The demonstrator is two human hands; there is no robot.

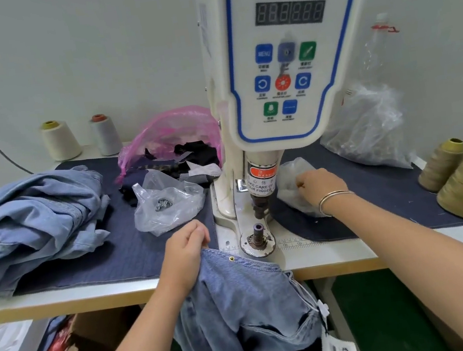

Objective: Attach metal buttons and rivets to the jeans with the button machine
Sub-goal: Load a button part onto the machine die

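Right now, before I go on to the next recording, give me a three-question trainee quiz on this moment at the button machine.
1. True or false: the left hand grips the jeans at the table's front edge.
2. Where is the right hand?
A. on the control panel
B. at the clear bag right of the machine
C. on the thread cones
3. Fill in: a rivet is already set in the jeans near the ____ hand.

Key: 1 true. 2 B. 3 left.
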